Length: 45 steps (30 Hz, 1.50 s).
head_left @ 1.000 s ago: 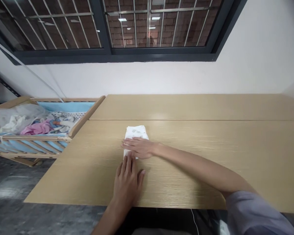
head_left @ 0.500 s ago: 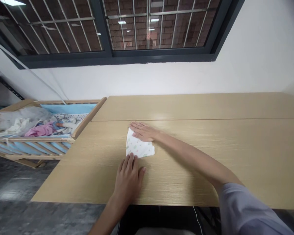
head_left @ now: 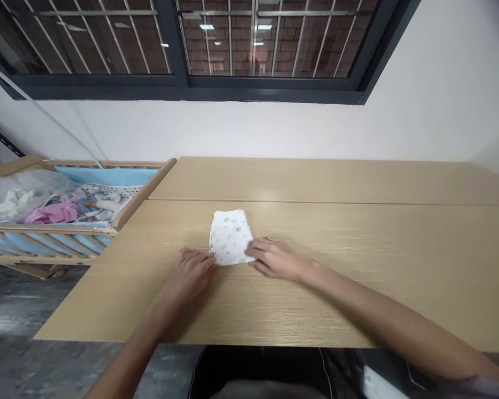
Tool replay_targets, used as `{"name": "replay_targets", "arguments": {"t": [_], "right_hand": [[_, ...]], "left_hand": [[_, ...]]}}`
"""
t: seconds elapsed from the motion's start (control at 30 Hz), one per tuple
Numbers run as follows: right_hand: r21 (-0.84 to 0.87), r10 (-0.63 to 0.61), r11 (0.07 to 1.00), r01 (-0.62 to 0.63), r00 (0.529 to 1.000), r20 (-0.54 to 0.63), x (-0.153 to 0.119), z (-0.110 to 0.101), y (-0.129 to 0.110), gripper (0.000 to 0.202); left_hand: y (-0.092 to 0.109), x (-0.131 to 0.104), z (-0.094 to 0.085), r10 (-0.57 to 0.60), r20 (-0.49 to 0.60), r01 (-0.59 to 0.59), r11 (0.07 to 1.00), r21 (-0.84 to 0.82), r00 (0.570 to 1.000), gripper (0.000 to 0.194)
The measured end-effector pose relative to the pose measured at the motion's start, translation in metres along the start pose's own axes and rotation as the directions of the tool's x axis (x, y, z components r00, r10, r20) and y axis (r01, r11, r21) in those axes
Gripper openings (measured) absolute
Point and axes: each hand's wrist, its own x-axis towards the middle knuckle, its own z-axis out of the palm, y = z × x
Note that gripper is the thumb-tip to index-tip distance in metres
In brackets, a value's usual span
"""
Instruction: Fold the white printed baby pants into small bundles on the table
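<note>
A small white cloth (head_left: 232, 237) with a faint coloured print lies folded flat on the wooden table (head_left: 357, 244). My left hand (head_left: 194, 270) is closed at the cloth's near left corner, fingertips pinching its edge. At the near right corner my right hand (head_left: 274, 257) has its fingers together on the cloth's edge, thumb below. Both hands rest low on the tabletop, one on each side of the cloth.
To the left stands a wooden crib (head_left: 127, 213) with blue lining, holding a pink cloth (head_left: 56, 212) and other fabrics. Behind the table is a white wall (head_left: 274, 130) under a barred window (head_left: 266, 44). A seam runs across the tabletop.
My right hand has moved from the cloth's top down to its near right corner. My left hand has shifted left and up to the near left corner. More of the cloth shows.
</note>
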Motion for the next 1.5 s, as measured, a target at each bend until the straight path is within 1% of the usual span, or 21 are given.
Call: {"name": "replay_targets", "arguments": {"t": [0.07, 0.13, 0.2, 0.27, 0.37, 0.47, 0.53, 0.6, 0.67, 0.77, 0.87, 0.9, 0.97, 1.0, 1.03, 1.07, 1.13, 1.2, 1.27, 1.33, 1.5], "right_hand": [[-0.023, 0.024, 0.999, -0.025, 0.999, -0.040, -0.003, 0.006, -0.004, 0.031], [-0.020, 0.047, 0.999, -0.048, 0.998, -0.048, 0.000, 0.005, -0.010, 0.031], [0.035, 0.104, 0.994, -0.102, 0.994, -0.037, 0.007, -0.003, -0.013, 0.028], [0.135, 0.197, 0.972, -0.191, 0.980, -0.033, 0.017, -0.013, -0.011, 0.024], [0.271, 0.317, 0.918, -0.290, 0.946, -0.061, 0.038, -0.024, 0.002, 0.023], [0.338, 0.445, 0.854, -0.395, 0.892, -0.081, 0.062, -0.023, 0.023, 0.022], [0.349, 0.520, 0.819, -0.455, 0.846, -0.117, 0.076, -0.017, 0.038, 0.021], [0.360, 0.557, 0.804, -0.473, 0.811, -0.179, 0.088, -0.008, 0.051, 0.023], [0.378, 0.574, 0.794, -0.476, 0.792, -0.210, 0.096, 0.002, 0.063, 0.027], [0.379, 0.596, 0.777, -0.502, 0.781, -0.187, 0.103, 0.013, 0.074, 0.030], [0.359, 0.602, 0.775, -0.520, 0.780, -0.169, 0.105, 0.016, 0.075, 0.033], [0.348, 0.599, 0.781, -0.518, 0.780, -0.182, 0.104, 0.015, 0.073, 0.035], [0.279, 0.547, 0.831, -0.481, 0.795, -0.261, 0.103, 0.014, 0.065, 0.042], [0.218, 0.482, 0.875, -0.433, 0.820, -0.307, 0.101, 0.014, 0.061, 0.047], [0.143, 0.390, 0.921, -0.363, 0.858, -0.333, 0.100, 0.015, 0.057, 0.051], [0.066, 0.279, 0.960, -0.273, 0.902, -0.329, 0.099, 0.017, 0.053, 0.056], [-0.037, 0.086, 0.995, -0.098, 0.968, -0.236, 0.097, 0.024, 0.047, 0.065], [-0.073, 0.005, 0.997, -0.015, 0.991, -0.134, 0.096, 0.032, 0.045, 0.071], [-0.082, 0.015, 0.996, -0.023, 0.996, -0.091, 0.093, 0.037, 0.045, 0.073], [-0.082, 0.056, 0.995, -0.062, 0.995, -0.079, 0.088, 0.038, 0.046, 0.072], [-0.060, 0.159, 0.985, -0.164, 0.984, -0.075, 0.065, 0.031, 0.053, 0.076]], "left_hand": [[0.002, 0.000, -0.001, 0.015, 0.022, -0.015, 1.000, 0.010, 1.000, 0.033], [0.003, 0.002, -0.004, -0.008, 0.016, 0.008, 1.000, 0.014, 1.000, 0.032], [0.003, 0.009, -0.009, -0.068, -0.023, 0.068, 0.998, -0.001, 0.997, 0.033], [0.000, 0.021, -0.016, -0.142, -0.061, 0.140, 0.989, -0.040, 0.988, 0.031], [-0.008, 0.047, -0.028, -0.253, -0.041, 0.249, 0.964, -0.094, 0.967, 0.026], [-0.019, 0.075, -0.033, -0.313, -0.031, 0.309, 0.947, -0.091, 0.949, 0.029], [-0.027, 0.091, -0.030, -0.334, -0.054, 0.329, 0.941, -0.077, 0.941, 0.033], [-0.035, 0.103, -0.022, -0.357, -0.069, 0.354, 0.933, -0.058, 0.931, 0.035], [-0.044, 0.112, -0.010, -0.377, -0.073, 0.375, 0.926, -0.036, 0.923, 0.035], [-0.055, 0.118, 0.007, -0.393, -0.069, 0.393, 0.919, -0.006, 0.917, 0.032], [-0.058, 0.118, 0.018, -0.394, -0.085, 0.397, 0.918, 0.011, 0.915, 0.037], [-0.056, 0.116, 0.019, -0.391, -0.104, 0.395, 0.919, 0.016, 0.914, 0.042], [-0.048, 0.113, 0.021, -0.376, -0.160, 0.384, 0.923, 0.022, 0.913, 0.051], [-0.042, 0.111, 0.022, -0.349, -0.189, 0.359, 0.933, 0.022, 0.918, 0.055], [-0.036, 0.110, 0.025, -0.300, -0.211, 0.310, 0.951, 0.016, 0.930, 0.059], [-0.029, 0.110, 0.028, -0.235, -0.220, 0.242, 0.970, 0.002, 0.947, 0.064], [-0.018, 0.109, 0.039, -0.117, -0.197, 0.108, 0.993, -0.051, 0.974, 0.074], [-0.012, 0.109, 0.052, -0.079, -0.134, 0.065, 0.992, -0.107, 0.988, 0.079], [-0.013, 0.108, 0.062, -0.105, -0.082, 0.095, 0.989, -0.116, 0.991, 0.081], [-0.018, 0.106, 0.068, -0.109, -0.062, 0.103, 0.990, -0.098, 0.992, 0.080], [-0.028, 0.102, 0.071, -0.113, -0.061, 0.108, 0.991, -0.082, 0.992, 0.078]]}}
